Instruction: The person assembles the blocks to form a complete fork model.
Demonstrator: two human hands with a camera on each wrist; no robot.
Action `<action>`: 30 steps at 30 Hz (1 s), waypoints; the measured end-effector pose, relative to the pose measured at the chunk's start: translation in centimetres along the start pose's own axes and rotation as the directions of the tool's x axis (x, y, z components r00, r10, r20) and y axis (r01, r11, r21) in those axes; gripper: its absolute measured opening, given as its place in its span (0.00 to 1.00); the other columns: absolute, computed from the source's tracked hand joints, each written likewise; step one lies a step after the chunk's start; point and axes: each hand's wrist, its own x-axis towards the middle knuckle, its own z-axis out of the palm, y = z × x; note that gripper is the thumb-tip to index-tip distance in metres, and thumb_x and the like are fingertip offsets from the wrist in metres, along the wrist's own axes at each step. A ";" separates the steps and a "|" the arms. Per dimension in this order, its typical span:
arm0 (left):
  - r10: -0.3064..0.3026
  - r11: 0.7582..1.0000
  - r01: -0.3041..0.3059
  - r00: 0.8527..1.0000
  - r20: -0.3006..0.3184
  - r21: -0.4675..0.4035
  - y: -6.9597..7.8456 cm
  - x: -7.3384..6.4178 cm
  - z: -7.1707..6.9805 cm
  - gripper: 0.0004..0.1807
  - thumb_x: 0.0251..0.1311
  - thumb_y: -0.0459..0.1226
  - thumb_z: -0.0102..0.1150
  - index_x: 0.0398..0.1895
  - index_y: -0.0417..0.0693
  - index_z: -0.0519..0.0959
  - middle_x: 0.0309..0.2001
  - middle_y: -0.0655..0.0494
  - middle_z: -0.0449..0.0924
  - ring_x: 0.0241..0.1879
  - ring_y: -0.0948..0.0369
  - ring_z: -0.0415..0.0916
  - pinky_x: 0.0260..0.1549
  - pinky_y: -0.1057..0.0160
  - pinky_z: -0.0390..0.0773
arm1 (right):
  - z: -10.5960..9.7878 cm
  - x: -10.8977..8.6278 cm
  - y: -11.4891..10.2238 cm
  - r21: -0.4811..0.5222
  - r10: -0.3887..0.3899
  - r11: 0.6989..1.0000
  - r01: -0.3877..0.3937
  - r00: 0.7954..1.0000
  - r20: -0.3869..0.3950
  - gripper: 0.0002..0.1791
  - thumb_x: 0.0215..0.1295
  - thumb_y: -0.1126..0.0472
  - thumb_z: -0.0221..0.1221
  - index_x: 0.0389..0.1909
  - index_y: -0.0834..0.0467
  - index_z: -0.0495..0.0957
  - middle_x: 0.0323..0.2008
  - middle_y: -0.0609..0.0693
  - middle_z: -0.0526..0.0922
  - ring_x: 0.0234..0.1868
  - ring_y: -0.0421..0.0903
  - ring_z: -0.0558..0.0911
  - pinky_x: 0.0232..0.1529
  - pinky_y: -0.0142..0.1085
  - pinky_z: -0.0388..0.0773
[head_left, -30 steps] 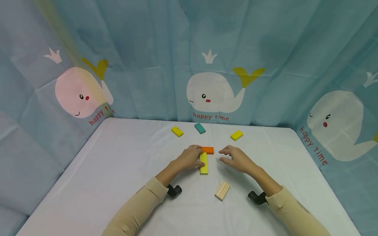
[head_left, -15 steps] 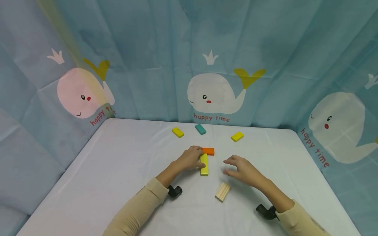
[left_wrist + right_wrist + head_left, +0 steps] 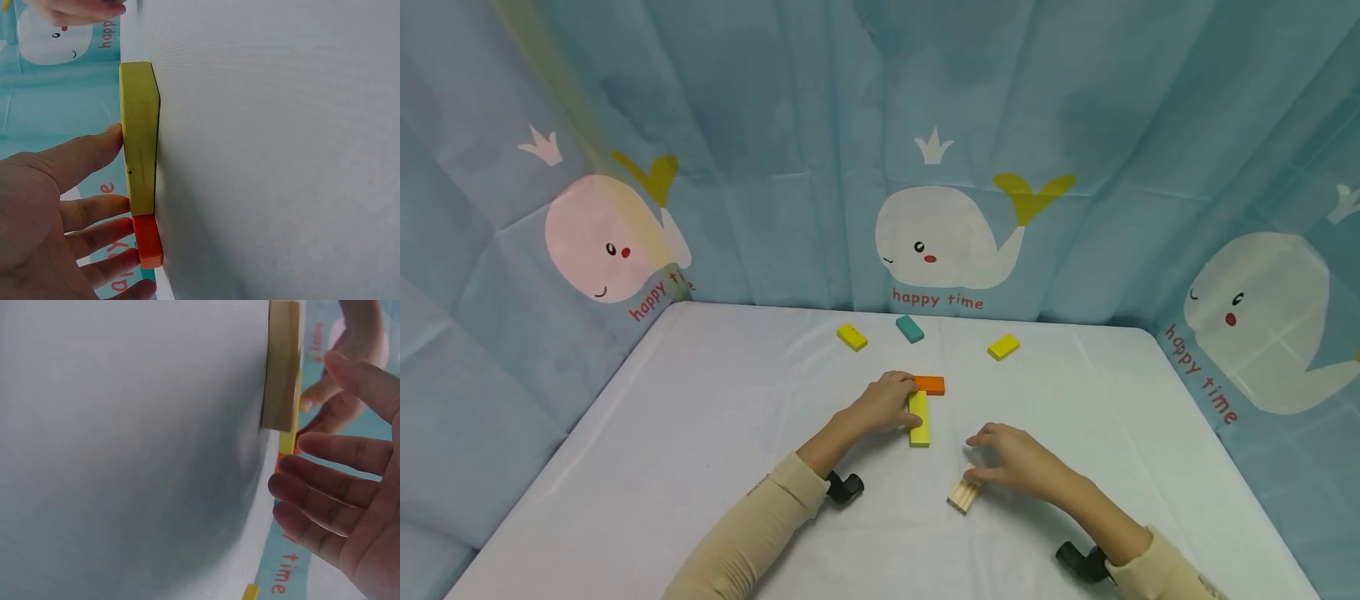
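Note:
A long yellow block (image 3: 919, 435) lies on the table, its far end against an orange block (image 3: 932, 385) set crosswise. My left hand (image 3: 878, 406) rests on them: in the left wrist view the thumb (image 3: 103, 147) touches the yellow block's upper face, and outstretched fingers reach along to the orange one. Nearer to me lies a pale wooden block (image 3: 962, 498) with lengthwise lines. My right hand (image 3: 1017, 460) hovers over its far end with fingers spread, partly hiding it. The right wrist view shows the fingers apart from this wooden block (image 3: 281, 365).
Toward the table's far edge lie a small yellow block (image 3: 852, 337), a teal block (image 3: 910, 328) and another yellow block (image 3: 1003, 347). A blue curtain with whale prints (image 3: 936, 237) hangs behind the white table (image 3: 737, 392).
My right hand has drawn back from beside the orange block toward me, and is now over the pale wooden block. My left hand has stayed on the yellow and orange blocks.

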 end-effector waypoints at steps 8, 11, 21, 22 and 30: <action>0.001 1.000 -0.001 1.000 0.007 0.000 0.1 -0.2 0.0 0.33 0.58 0.51 0.66 0.64 0.47 0.73 0.69 0.50 0.67 0.70 0.53 0.61 0.68 0.49 0.66 | 0.6 -0.8 -0.8 -0.051 -0.019 0.998 0.020 0.999 0.025 0.32 0.50 0.39 0.69 0.45 0.62 0.84 0.38 0.47 0.83 0.35 0.38 0.79 0.35 0.33 0.79; 0.000 1.000 0.000 1.000 0.007 0.000 0.1 -0.2 0.0 0.33 0.57 0.51 0.66 0.64 0.46 0.73 0.69 0.51 0.67 0.70 0.53 0.61 0.68 0.49 0.66 | 0.8 -1.1 -1.0 -0.073 -0.027 0.997 0.028 1.000 0.015 0.31 0.49 0.40 0.71 0.43 0.62 0.84 0.35 0.46 0.82 0.31 0.34 0.74 0.31 0.29 0.76; -0.014 1.000 0.014 1.000 0.009 0.002 0.2 -0.1 0.1 0.33 0.58 0.51 0.66 0.64 0.47 0.74 0.69 0.51 0.67 0.70 0.54 0.61 0.68 0.50 0.66 | 1.5 -1.2 -1.3 -0.098 -0.017 0.995 0.015 1.000 -0.018 0.34 0.44 0.37 0.72 0.40 0.62 0.85 0.32 0.45 0.80 0.27 0.31 0.68 0.28 0.27 0.72; -0.013 1.000 0.013 1.000 0.006 0.005 0.2 0.0 0.1 0.33 0.58 0.51 0.66 0.64 0.47 0.74 0.69 0.51 0.67 0.70 0.54 0.61 0.68 0.50 0.66 | 1.6 -1.2 -1.3 -0.103 -0.019 0.995 0.017 1.000 -0.023 0.34 0.43 0.36 0.71 0.40 0.62 0.85 0.32 0.45 0.80 0.27 0.32 0.68 0.28 0.28 0.72; 0.002 1.000 -0.002 1.000 -0.004 0.010 0.1 0.0 0.1 0.33 0.57 0.51 0.67 0.64 0.48 0.74 0.68 0.50 0.67 0.70 0.53 0.61 0.67 0.49 0.66 | 1.8 -1.2 -1.4 -0.124 -0.039 0.992 0.034 0.999 -0.036 0.36 0.42 0.35 0.71 0.40 0.62 0.84 0.33 0.44 0.79 0.28 0.32 0.68 0.29 0.28 0.73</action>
